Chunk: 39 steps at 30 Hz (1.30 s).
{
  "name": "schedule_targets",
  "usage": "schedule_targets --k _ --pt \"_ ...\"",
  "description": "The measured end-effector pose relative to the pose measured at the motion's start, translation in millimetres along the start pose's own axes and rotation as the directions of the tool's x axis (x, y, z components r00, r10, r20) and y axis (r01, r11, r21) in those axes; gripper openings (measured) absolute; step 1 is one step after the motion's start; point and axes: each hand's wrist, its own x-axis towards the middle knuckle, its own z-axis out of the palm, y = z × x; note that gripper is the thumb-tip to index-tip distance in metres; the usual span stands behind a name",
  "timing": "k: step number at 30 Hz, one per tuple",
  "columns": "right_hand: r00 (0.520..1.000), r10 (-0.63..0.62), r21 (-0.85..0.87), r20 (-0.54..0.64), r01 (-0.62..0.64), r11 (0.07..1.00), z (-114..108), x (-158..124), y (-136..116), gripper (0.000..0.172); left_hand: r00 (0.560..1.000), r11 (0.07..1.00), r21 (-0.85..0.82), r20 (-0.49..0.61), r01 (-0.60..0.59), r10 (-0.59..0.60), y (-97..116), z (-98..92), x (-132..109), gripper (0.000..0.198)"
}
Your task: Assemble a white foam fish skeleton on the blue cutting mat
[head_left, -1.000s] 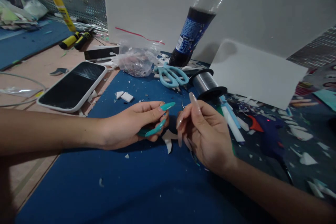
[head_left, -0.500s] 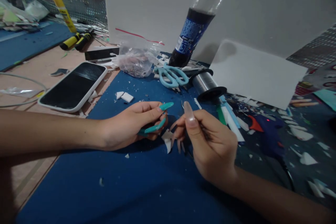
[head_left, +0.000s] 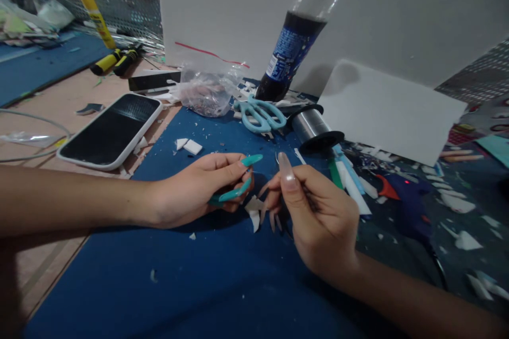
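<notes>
My left hand (head_left: 207,185), with long teal nails, is pinched closed over the blue mat (head_left: 167,275). Whatever sits between its fingertips is too small to make out. Opposite it, my right hand (head_left: 318,212) has thumb and forefinger pressed together, and its nails are long and pale. The curved tip of a thin metal piece (head_left: 277,158) sticks out beside the right thumbnail; the rest is hidden in the fingers. Below and between the hands lies a torn white scrap (head_left: 254,217). A small gap separates the two hands.
Behind the hands are light-blue scissors (head_left: 260,115), a spool of clear line (head_left: 312,126), a plastic bag (head_left: 207,90) and a leaning soda bottle (head_left: 292,47). A phone (head_left: 111,130) lies left. A glue gun (head_left: 409,206) and white scraps lie right.
Both hands keep almost the same pose and place. The fingers of my right hand shift very slightly near the white scrap.
</notes>
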Motion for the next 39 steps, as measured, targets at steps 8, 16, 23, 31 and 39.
schedule_targets --k 8,16,23,31,39 --pt "1.000 0.009 -0.020 0.019 -0.009 1.000 0.4 1.9 -1.0 0.023 0.994 0.995 0.070 -0.074 -0.070 0.075 -1.3 3.5 -1.2 0.030" --pt "0.996 0.013 -0.055 0.086 -0.008 0.998 0.8 3.1 -2.1 0.026 0.972 0.951 0.267 -0.128 -0.158 0.198 -7.5 -2.7 0.9 0.024" --pt "0.986 0.072 0.103 0.153 -0.089 0.991 3.6 6.9 -2.3 0.024 0.957 0.862 0.473 -0.118 -0.180 0.265 -5.2 -1.2 -0.2 0.023" --pt "0.922 0.266 0.393 0.283 -0.364 0.844 6.9 15.6 5.0 0.030 0.944 0.842 0.474 -0.064 -0.257 0.324 -3.7 4.0 0.1 0.023" --pt "0.899 0.262 0.562 0.352 -0.427 0.709 6.3 16.7 12.7 0.028 0.927 0.776 0.531 0.052 -0.341 0.372 -5.0 0.6 -0.6 0.024"
